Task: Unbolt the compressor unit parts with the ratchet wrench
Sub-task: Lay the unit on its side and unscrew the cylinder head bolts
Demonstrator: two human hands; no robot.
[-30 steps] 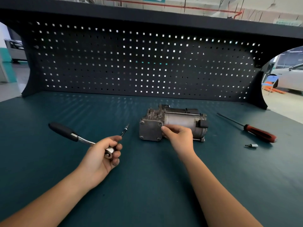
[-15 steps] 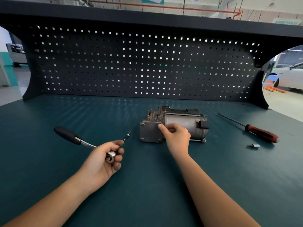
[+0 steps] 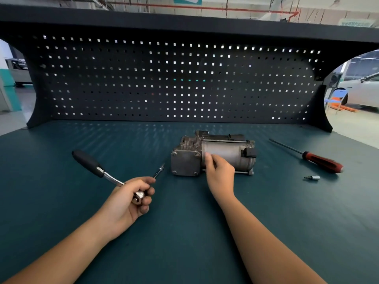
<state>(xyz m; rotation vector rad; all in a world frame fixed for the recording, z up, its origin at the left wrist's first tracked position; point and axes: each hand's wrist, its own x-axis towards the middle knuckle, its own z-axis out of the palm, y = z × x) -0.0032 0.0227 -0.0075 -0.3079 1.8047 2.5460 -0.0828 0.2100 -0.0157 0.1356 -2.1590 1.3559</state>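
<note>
Centre frame, on the bench (image 3: pixel 184 232): compressor unit (image 3: pixel 223 153), lying on its side.

Risk: bit (image 3: pixel 160 171) sits apart from the end plate (image 3: pixel 185 163). A skewed entry could slip and round a bolt, and a loosely steadied unit could roll under torque.

Left hand (image 3: pixel 131 198) is clamped round the ratchet wrench (image 3: pixel 96 168) head, handle pointing upper left. Right hand (image 3: pixel 220 176) touches the cylinder, blurred; whether it grips is unclear.

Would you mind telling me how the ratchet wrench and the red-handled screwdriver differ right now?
The ratchet wrench has a black grip and a shiny metal shank; the screwdriver has a red-and-black handle and a thin dark shaft. The wrench is held by its head in the left hand, left of the compressor; the screwdriver lies untouched on the bench, right of it. Both are long hand tools.
</note>
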